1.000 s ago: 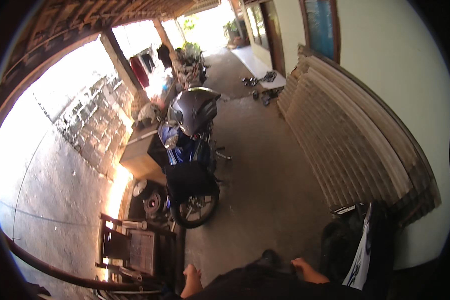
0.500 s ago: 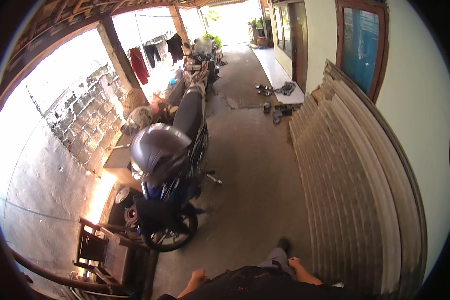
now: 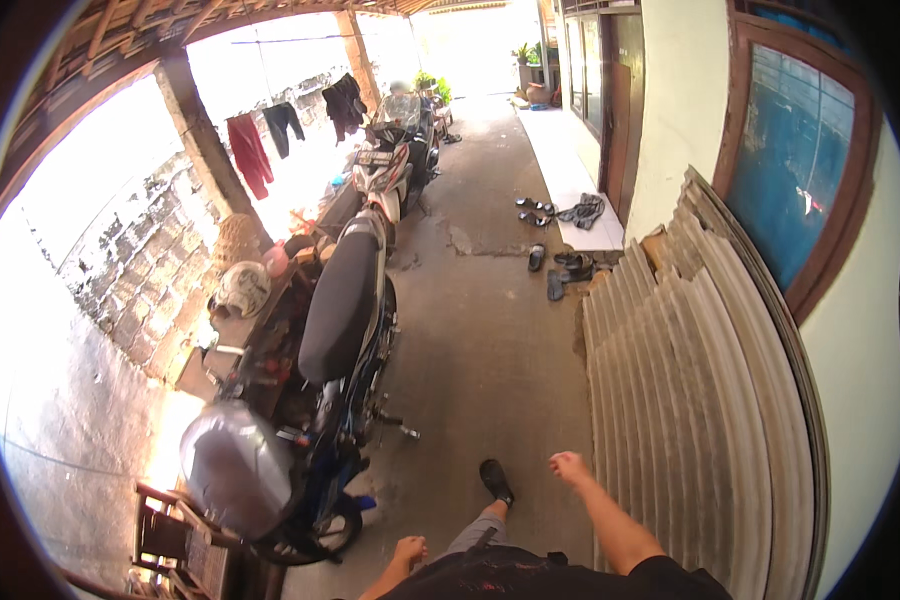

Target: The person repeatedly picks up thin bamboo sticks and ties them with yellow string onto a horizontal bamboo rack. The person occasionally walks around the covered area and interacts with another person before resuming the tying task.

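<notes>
My right hand (image 3: 570,468) swings forward over the concrete floor, its fingers curled in, with nothing seen in it. Low beside my body is my left hand (image 3: 410,549), loosely closed and also showing nothing held. Neither hand touches anything. One dark shoe (image 3: 496,482) steps out ahead of me. Nearest my left hand stands a motorbike (image 3: 342,310) with a long dark seat. A dark helmet (image 3: 232,465) with a glossy shell covers its front end. To the right of my right hand, a stack of corrugated sheets (image 3: 685,400) leans on the wall.
The concrete passage (image 3: 470,350) runs ahead between the motorbike and the sheets. Sandals (image 3: 555,285) and a crumpled cloth (image 3: 582,211) lie by a white tiled step (image 3: 555,150). Farther along the left stands a second motorbike (image 3: 382,170). A wooden chair (image 3: 185,535) is at lower left.
I have walked forward; the motorbike, helmet and sheets are closer. My right hand has swung forward and up, while my left stays low. My foot has stepped ahead.
</notes>
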`<action>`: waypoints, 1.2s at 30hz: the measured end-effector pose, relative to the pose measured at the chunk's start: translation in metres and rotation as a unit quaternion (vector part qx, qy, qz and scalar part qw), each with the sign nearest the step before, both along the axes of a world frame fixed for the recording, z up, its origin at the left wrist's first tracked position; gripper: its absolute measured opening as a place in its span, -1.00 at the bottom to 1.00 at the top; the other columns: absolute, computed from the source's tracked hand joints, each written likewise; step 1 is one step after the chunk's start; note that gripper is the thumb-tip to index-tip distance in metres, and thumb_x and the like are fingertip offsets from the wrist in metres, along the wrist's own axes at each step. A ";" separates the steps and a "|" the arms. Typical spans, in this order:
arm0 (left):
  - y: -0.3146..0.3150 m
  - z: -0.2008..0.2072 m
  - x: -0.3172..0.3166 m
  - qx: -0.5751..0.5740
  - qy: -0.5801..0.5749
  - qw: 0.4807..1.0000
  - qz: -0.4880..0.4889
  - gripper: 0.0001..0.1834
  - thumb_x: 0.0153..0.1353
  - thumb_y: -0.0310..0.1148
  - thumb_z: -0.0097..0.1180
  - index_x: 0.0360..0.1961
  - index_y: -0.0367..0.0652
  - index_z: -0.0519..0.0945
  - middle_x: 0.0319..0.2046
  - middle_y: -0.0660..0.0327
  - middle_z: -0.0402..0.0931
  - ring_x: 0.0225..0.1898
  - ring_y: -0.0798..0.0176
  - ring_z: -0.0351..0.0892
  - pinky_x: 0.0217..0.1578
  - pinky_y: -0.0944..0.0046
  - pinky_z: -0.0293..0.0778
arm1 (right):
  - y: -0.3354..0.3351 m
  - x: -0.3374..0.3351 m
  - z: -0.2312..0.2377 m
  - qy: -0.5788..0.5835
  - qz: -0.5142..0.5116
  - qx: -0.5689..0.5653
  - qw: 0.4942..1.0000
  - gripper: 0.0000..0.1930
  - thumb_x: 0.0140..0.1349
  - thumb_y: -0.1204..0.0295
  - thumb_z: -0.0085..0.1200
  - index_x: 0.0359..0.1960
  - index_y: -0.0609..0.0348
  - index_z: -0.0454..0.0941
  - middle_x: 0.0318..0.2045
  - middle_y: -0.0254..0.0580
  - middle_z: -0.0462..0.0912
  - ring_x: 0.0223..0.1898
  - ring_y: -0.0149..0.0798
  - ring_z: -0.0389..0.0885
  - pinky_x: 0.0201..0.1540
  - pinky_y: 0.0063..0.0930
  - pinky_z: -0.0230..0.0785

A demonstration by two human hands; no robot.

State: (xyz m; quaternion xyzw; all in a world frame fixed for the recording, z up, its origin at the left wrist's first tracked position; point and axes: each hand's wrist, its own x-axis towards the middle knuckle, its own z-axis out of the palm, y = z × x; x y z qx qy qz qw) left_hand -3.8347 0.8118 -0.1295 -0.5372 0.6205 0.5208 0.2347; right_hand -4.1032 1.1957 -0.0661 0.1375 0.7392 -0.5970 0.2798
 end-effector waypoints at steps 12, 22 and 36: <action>-0.102 -0.015 -0.453 -0.174 0.159 0.904 -0.356 -0.55 0.23 -0.07 0.05 -0.06 -0.18 0.67 -0.01 -0.04 0.61 0.10 -0.03 0.57 0.12 0.06 0.44 | -0.322 -0.203 0.220 -0.033 0.794 -0.388 0.467 -0.62 0.46 0.25 -0.07 0.10 0.31 0.53 0.01 -0.17 0.64 0.08 -0.29 0.53 0.18 -0.39 0.33; -0.176 -0.011 -0.774 -0.237 0.208 0.923 -0.220 -0.56 0.24 -0.08 0.04 -0.05 -0.17 0.66 -0.04 -0.03 0.63 0.05 -0.06 0.59 0.08 0.04 0.46 | -0.384 -0.519 0.179 -0.099 0.807 -0.400 0.422 -0.60 0.46 0.25 -0.06 0.12 0.33 0.50 0.03 -0.15 0.62 0.09 -0.28 0.52 0.19 -0.38 0.32; -0.181 -0.042 -1.105 -0.042 -0.022 0.970 -0.237 -0.55 0.24 -0.15 -0.06 -0.20 -0.36 0.66 -0.13 -0.21 0.61 0.00 -0.18 0.60 0.02 -0.04 0.46 | -0.469 -1.000 0.199 -0.115 0.809 -0.425 0.390 -0.58 0.45 0.24 -0.04 0.14 0.36 0.47 0.07 -0.13 0.59 0.12 -0.26 0.50 0.20 -0.36 0.31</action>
